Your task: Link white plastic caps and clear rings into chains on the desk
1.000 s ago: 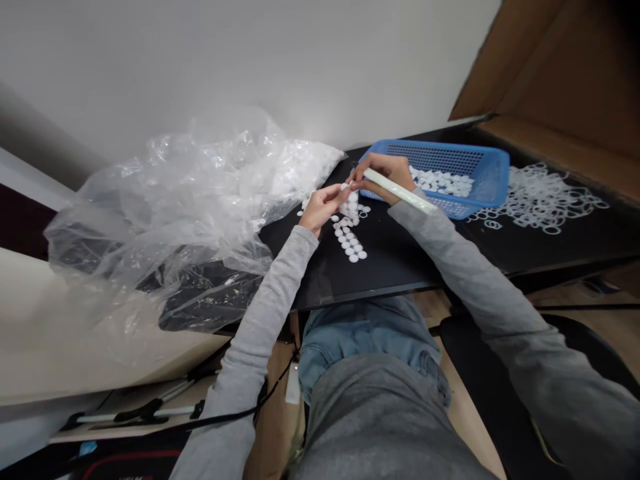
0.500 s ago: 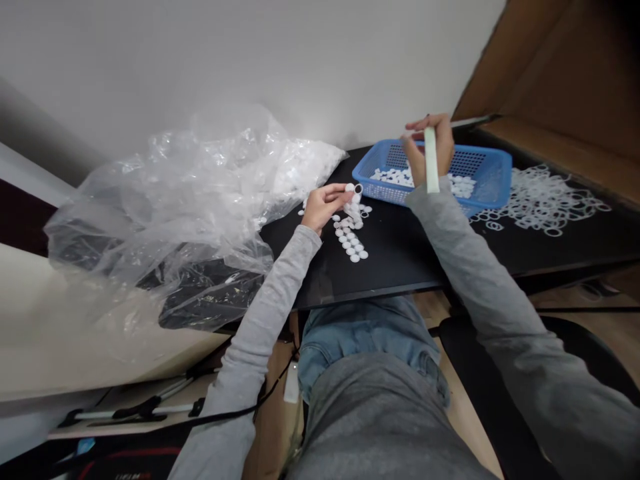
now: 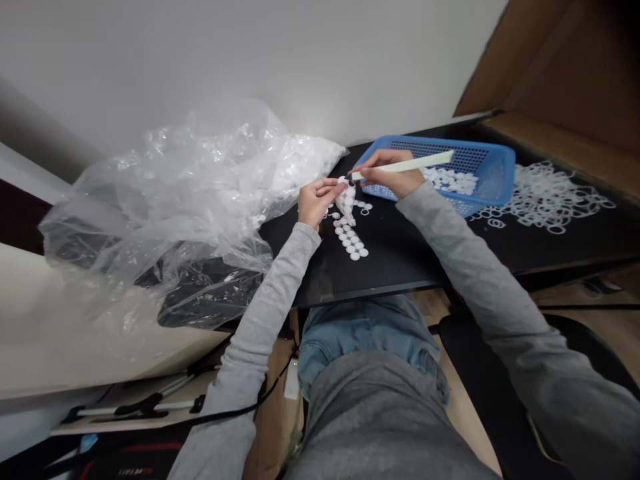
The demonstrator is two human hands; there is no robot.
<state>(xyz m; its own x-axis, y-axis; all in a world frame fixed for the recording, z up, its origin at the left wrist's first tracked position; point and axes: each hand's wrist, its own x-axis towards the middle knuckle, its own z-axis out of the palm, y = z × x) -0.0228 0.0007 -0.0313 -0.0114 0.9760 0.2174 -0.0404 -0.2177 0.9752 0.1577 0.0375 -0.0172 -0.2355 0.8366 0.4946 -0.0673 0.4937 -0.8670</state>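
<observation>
L grip (image 3: 316, 203): clenched, fingertips pinching small white disc (image 3: 343, 180) at far end of disc row.
R grip (image 3: 387, 173): clenched on pale stick (image 3: 405, 165), held approx level, tip pointing left at the pinched disc; tip looks to be touching it, too small to be sure.
Disc row (image 3: 350, 237): white discs on counter, running near from L grip, bunched under the fingers, a few loose just right.
Counter (image 3: 395, 257): black, carries all of this.
Basket (image 3: 503, 173): blue plastic mesh, far right of R grip, white discs (image 3: 447, 181) inside.
Rings (image 3: 555, 200): tangled pale pile, right of basket.
Bag (image 3: 165, 200): clear plastic, left of L grip, white contents at far end, draped over counter's left edge.
Sleeves (image 3: 270, 300): grey, both arms.
</observation>
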